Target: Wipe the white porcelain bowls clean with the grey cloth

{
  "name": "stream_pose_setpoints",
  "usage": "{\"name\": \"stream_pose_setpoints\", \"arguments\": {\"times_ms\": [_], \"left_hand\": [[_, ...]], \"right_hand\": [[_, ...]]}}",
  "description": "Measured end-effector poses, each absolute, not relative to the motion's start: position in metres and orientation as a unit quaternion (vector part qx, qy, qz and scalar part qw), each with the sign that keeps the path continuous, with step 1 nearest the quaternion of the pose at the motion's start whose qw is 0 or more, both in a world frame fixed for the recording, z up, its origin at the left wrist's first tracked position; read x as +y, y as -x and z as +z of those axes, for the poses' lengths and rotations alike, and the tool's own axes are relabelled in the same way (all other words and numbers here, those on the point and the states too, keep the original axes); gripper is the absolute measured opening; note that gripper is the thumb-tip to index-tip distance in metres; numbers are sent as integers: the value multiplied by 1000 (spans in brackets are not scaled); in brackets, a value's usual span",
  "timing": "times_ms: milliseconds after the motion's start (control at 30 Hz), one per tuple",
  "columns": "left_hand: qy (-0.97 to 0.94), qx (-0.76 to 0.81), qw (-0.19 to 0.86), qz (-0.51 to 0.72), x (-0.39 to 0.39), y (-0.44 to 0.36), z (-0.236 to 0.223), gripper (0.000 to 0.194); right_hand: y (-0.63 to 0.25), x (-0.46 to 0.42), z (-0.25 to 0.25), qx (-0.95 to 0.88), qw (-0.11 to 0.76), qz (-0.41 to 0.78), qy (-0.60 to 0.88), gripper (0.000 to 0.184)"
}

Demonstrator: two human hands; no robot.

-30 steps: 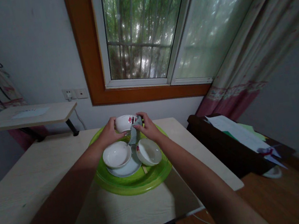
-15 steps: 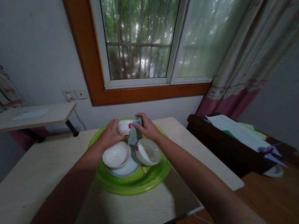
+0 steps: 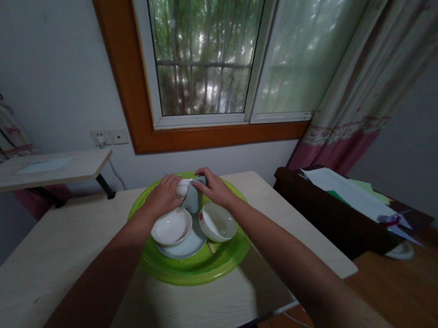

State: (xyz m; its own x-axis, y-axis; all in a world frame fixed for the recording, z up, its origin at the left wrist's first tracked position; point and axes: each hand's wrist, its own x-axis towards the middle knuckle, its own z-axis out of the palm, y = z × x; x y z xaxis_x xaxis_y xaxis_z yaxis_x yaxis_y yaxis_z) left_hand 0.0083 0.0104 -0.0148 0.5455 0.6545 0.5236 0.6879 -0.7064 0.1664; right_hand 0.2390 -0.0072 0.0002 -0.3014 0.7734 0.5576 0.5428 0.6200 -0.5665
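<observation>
Over the far part of a round green basin point(image 3: 197, 276), my left hand point(image 3: 165, 195) is wrapped round a white bowl point(image 3: 183, 187), which it partly hides. My right hand point(image 3: 212, 186) grips a grey cloth point(image 3: 192, 198) pressed against the bowl's right side; the cloth's lower end hangs down. Nearer to me in the basin, a white bowl point(image 3: 171, 227) rests on a white plate point(image 3: 188, 245). Another bowl point(image 3: 219, 222), with a red mark on its outside, leans tilted to the right of them.
The basin stands on a pale wooden table point(image 3: 113, 311). A small raised shelf point(image 3: 79, 165) with a paper on it is at the left. Behind is a window point(image 3: 202, 51) with an orange-brown frame. Right of the table, papers point(image 3: 342, 189) lie on a dark brown piece of furniture point(image 3: 317, 215).
My left hand has shifted slightly right and further over the bowl, covering more of it. The cloth has moved a little left, and the bowl's red mark is now covered.
</observation>
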Motion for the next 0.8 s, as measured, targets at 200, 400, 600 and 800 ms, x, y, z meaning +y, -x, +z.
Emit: {"name": "stream_pose_setpoints", "arguments": {"times_ms": [200,400,600,800], "left_hand": [[880,-373,28,-293,10,-8,-14,45],[881,-377,46,-283,11,-7,-13,45],[886,-374,49,-270,7,-9,-10,43],[888,-371,45,-269,9,-7,-14,49]], "right_hand": [[-242,-5,0,-783,448,162,399,32],[-242,-5,-1,-787,444,179,389,42],[-240,-7,0,-786,426,172,414,39],[-242,-4,-2,-783,442,197,391,31]]}}
